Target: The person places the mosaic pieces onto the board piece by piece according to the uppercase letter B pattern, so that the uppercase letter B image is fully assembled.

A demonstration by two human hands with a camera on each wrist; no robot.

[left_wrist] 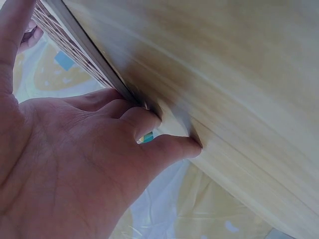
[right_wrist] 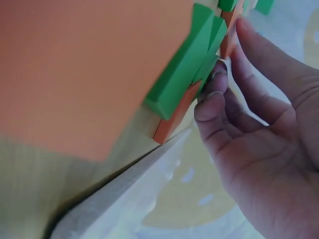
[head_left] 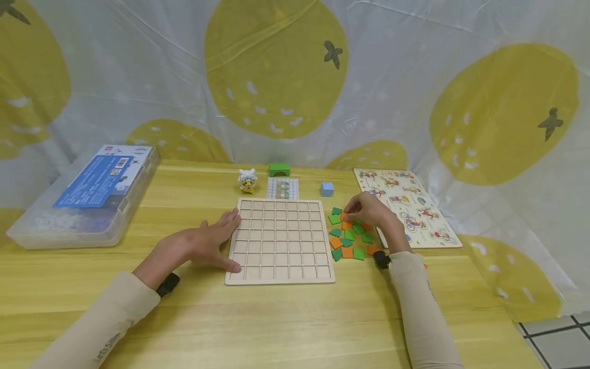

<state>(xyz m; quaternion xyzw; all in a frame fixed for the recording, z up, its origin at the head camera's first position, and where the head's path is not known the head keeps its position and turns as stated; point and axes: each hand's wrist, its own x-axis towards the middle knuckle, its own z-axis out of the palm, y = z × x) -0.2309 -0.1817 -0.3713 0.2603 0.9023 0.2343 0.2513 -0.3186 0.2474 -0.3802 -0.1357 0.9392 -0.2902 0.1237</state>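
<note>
A square wooden grid board [head_left: 281,281] lies flat with its shallow cells bare. My left hand [head_left: 203,245] rests along its left side, fingers spread, with the thumb at the lower left corner. In the left wrist view that hand [left_wrist: 84,154] has its fingers against the board's edge [left_wrist: 92,50]. Right of the board is a loose cluster of green tiles [head_left: 359,253] and orange tiles [head_left: 335,242]. Over its far part, my right hand [head_left: 371,210] pinches an orange tile [head_left: 343,217] between thumb and fingers. The right wrist view shows this hand [right_wrist: 264,134] beside stacked green and orange pieces.
Behind the board stand a small figurine [head_left: 247,181], a pattern card [head_left: 282,188], a green block [head_left: 279,169] and a blue cube [head_left: 327,189]. A picture puzzle board [head_left: 426,225] lies at right. A plastic case [head_left: 92,197] sits at left, before a patterned curtain [head_left: 392,102].
</note>
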